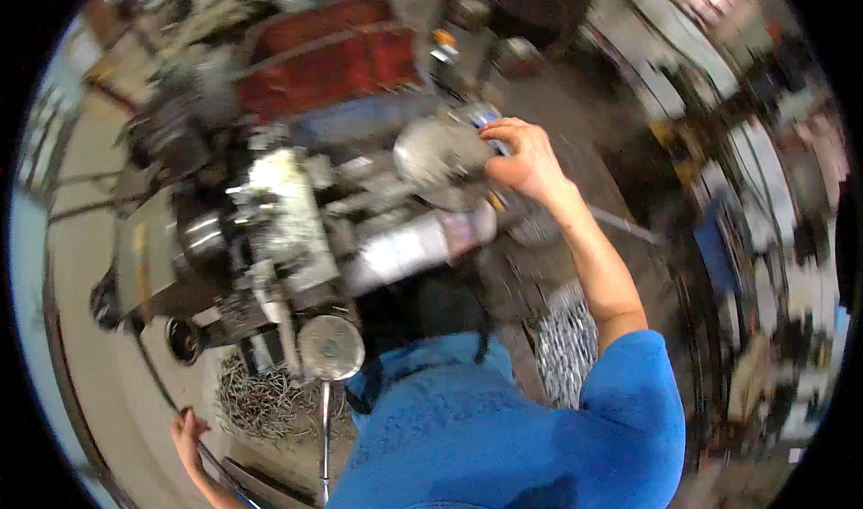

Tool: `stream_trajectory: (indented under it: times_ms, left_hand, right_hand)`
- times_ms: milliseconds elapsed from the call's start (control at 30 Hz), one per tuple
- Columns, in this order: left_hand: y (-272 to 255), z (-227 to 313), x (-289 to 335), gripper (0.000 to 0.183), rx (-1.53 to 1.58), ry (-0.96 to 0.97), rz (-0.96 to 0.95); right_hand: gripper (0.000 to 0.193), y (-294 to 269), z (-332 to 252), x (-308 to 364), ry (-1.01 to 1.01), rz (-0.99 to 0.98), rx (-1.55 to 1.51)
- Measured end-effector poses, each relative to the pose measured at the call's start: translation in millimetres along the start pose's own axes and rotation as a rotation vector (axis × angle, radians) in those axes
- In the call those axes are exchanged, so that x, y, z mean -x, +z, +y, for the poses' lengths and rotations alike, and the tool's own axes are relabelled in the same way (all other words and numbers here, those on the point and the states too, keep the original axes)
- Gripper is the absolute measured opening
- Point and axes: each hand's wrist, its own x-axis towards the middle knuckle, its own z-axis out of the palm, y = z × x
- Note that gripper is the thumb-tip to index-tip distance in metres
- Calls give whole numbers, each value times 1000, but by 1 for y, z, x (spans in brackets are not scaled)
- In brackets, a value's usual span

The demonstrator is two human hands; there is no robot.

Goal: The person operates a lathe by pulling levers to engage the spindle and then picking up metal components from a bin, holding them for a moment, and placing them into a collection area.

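My right hand (529, 160) reaches to the rim of a round grey metal handwheel (436, 152) on a lathe, its thumb and fingers curled at the edge. Blur makes the exact contact hard to see. Down at the lower left, my left hand (189, 435) hangs beside a thin dark rod (156, 372), with thumb and fingertips apart. Whether it touches the rod does not show clearly. Between the hands sits the lathe's bright metal carriage (289, 221). A round metal knob or wheel (331, 348) and a shiny lever (325, 433) stand at its front.
Curly metal shavings (256, 399) lie in a heap below the lathe. A pile of shiny metal pieces (566, 347) is on the floor at my right. Behind the lathe stands a red metal tray or guard (333, 64). Shelves with sheets and boxes (764, 185) line the right side.
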Motion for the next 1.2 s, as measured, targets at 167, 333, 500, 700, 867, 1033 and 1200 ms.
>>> stream_trajectory:
  times_ms: [167, 333, 500, 700, 867, 1033, 1200]
  left_hand:
    - [-11, -26, -31, 39, 168, -56, -59]
    - [15, -3, -35, 40, 175, -148, -37]
    - [-2, -24, -29, 38, 196, -152, -21]
    - [3, -15, -27, 37, 195, -120, -25]
    - [4, -19, -28, 33, 233, -111, 8]
    - [19, -5, -23, 30, 188, -82, 79]
    - [8, 12, -14, 35, -833, -140, 127]
  right_hand:
    - [51, -46, 75, 167, 789, -227, 40]
    - [37, 10, 141, 344, 970, -440, 433]
    - [32, 36, 150, 370, 713, -864, 576]
    - [35, 34, 141, 351, 736, -1046, 648]
    - [29, 27, 142, 356, 651, -961, 658]
    - [31, 41, 150, 353, 616, -1112, 703]
    - [32, 31, 160, 351, 704, -823, 728]
